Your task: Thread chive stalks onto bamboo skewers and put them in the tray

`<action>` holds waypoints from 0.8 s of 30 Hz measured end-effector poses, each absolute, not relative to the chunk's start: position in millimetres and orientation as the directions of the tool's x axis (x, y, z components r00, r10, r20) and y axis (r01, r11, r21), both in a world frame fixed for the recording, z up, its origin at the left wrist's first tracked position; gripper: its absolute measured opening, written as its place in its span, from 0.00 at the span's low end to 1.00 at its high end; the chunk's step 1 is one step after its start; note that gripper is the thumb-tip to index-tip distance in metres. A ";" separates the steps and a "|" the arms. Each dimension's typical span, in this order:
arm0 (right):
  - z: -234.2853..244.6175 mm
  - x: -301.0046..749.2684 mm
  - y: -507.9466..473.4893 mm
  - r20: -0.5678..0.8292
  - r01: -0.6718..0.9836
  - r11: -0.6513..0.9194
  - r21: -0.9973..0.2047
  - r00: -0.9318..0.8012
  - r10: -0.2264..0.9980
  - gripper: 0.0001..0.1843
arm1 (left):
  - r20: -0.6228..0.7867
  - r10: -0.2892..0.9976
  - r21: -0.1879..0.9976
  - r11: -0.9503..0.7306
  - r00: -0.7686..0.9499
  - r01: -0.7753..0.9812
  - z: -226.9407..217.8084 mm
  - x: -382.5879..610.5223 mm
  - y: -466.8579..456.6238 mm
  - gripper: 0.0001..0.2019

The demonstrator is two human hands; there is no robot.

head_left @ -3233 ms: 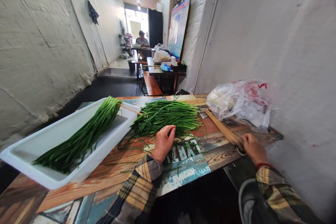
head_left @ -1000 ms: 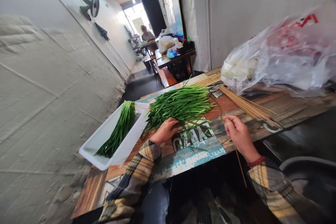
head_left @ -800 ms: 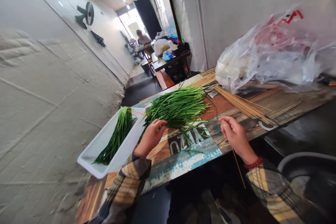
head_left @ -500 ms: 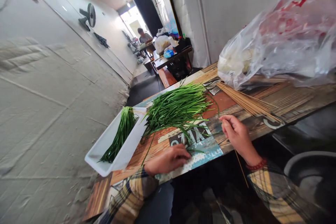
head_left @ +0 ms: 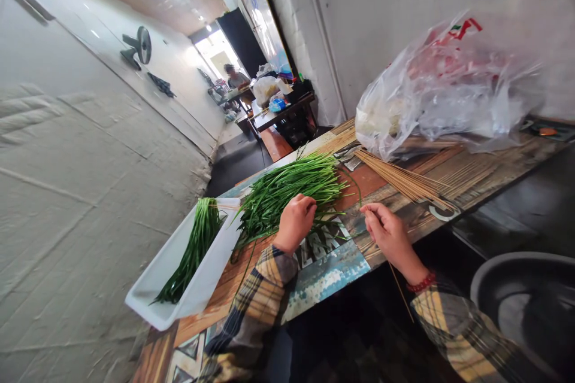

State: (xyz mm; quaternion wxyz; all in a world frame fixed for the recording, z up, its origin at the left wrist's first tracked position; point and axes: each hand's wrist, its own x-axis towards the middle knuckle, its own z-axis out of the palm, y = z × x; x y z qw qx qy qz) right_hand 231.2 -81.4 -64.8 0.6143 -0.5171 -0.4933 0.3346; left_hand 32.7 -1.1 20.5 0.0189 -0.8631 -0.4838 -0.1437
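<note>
A loose heap of green chives (head_left: 291, 188) lies on the painted wooden table (head_left: 327, 266). My left hand (head_left: 294, 221) rests on the near end of that heap, fingers curled into the stalks. My right hand (head_left: 390, 234) is closed in a pinch on a thin bamboo skewer (head_left: 399, 293), which runs down past my wrist below the table edge. A fanned bundle of bamboo skewers (head_left: 406, 182) lies just beyond my right hand. A white tray (head_left: 188, 293) at the left holds more chives (head_left: 193, 248).
A crumpled clear plastic bag (head_left: 442, 90) sits against the white wall at the right. A dark round tub (head_left: 530, 299) stands below the table at the lower right. Farther down the room are more tables (head_left: 281, 114) and a seated person (head_left: 233, 75). A wall fan (head_left: 137, 48) hangs at left.
My left hand went from the table's near edge back up onto the chive heap. My right hand kept its pinch on the skewer and hardly moved. The camera shifted slightly.
</note>
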 end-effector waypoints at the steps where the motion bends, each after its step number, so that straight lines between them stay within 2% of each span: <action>1: -65.4 231.0 -81.1 0.259 0.102 0.240 -0.965 0.295 0.920 0.13 | 0.278 0.827 0.076 -0.525 0.488 0.847 15.8 38.3 3.7 0.08; 5: -65.0 230.3 -79.9 0.258 0.104 0.237 -0.966 0.309 0.916 0.13 | 0.300 0.805 -0.071 -0.516 0.512 0.854 -2.2 51.9 17.0 0.05; 8: -62.9 230.5 -78.8 0.262 0.108 0.240 -0.965 0.304 0.916 0.12 | 0.336 0.783 -0.115 -0.518 0.524 0.848 -8.0 52.1 19.2 0.08; 11: -62.2 231.0 -78.5 0.255 0.117 0.230 -0.966 0.297 0.920 0.13 | 0.404 0.766 -0.055 -0.525 0.500 0.849 -8.0 45.9 18.9 0.10; 15: -63.8 231.0 -79.3 0.252 0.129 0.222 -0.966 0.308 0.917 0.13 | 0.458 0.761 0.034 -0.531 0.459 0.846 -5.7 38.7 18.7 0.08; 21: -62.8 230.6 -79.2 0.263 0.149 0.227 -0.962 0.308 0.914 0.13 | 0.342 0.792 -0.055 -0.520 0.505 0.853 -4.3 41.8 19.5 0.06; 24: -61.7 230.3 -78.7 0.274 0.157 0.235 -0.959 0.313 0.909 0.13 | 0.364 0.798 0.028 -0.525 0.480 0.851 -3.4 43.3 21.5 0.08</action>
